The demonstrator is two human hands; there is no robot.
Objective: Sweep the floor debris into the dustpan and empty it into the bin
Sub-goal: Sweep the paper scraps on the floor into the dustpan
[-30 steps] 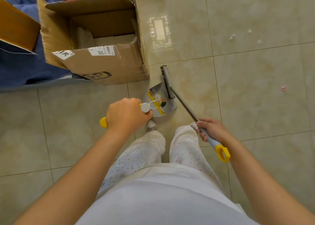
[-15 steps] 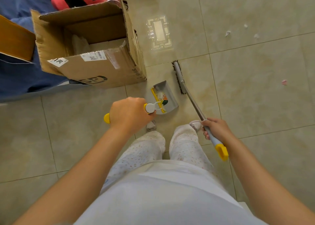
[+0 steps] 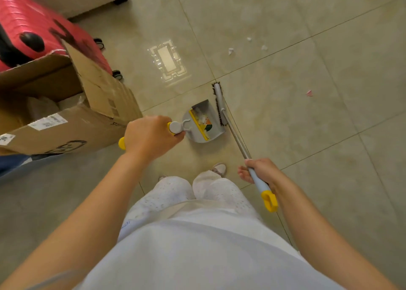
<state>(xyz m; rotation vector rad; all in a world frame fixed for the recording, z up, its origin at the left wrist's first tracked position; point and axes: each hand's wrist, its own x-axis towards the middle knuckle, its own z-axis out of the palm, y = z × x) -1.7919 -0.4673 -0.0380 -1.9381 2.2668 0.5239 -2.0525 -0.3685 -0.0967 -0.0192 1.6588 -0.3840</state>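
The left hand (image 3: 151,136) has its grip clamped round the long handle of the dustpan (image 3: 216,133). The dustpan is low at the floor (image 3: 307,147), just in front of the feet, with a few small bits inside. The right hand (image 3: 259,171) has its grip clamped on the pale blue top of the broom (image 3: 219,103). The broom head is just beside the dustpan's right edge.

Both tools look stiff and light, so 1 hand each should do. The handles are the best places to hold.

3 white paper bits (image 3: 230,51) and 1 pink bit (image 3: 309,93) lie well apart from the dustpan. They look very light and may flutter off, so slow, soft sweeps seem best. I think the dustpan must stay level when lifted, or the bits could slide out.

The open cardboard box (image 3: 72,127) at the left may be the bin. I cannot tell for sure.
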